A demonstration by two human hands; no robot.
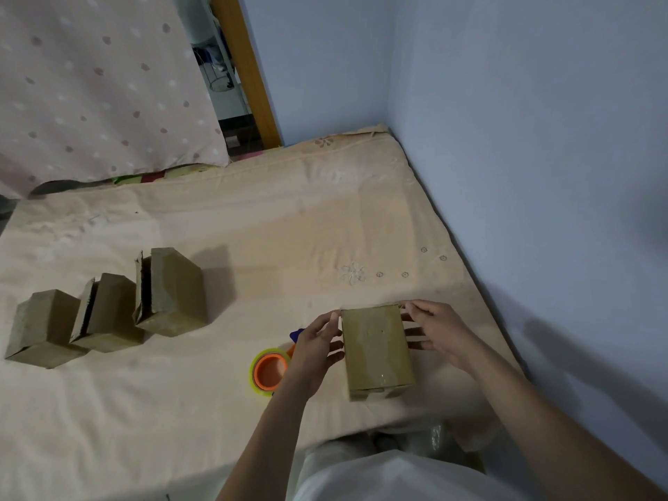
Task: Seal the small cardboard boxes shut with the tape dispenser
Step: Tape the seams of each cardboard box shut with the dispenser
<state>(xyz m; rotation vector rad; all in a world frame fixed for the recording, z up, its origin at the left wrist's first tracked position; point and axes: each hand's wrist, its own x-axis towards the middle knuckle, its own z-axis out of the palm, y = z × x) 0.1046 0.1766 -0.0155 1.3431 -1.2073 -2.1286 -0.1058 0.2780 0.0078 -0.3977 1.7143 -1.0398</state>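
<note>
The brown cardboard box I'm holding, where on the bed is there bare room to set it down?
Bare beige sheet lies beyond the held box, toward the blue wall. Also free: near left, below the three open boxes. Crowded: the orange tape dispenser beside your left hand.

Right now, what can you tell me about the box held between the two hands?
The held box is a small, plain brown cardboard carton, taller than wide from this view, with a faint glossy strip down its broad top face that may be tape. It sits on the beige bed cover near the edge closest to the person. The left hand grips its left side and the right hand its right side, fingers curled over the far corners. A flap edge shows at its near end.
</note>
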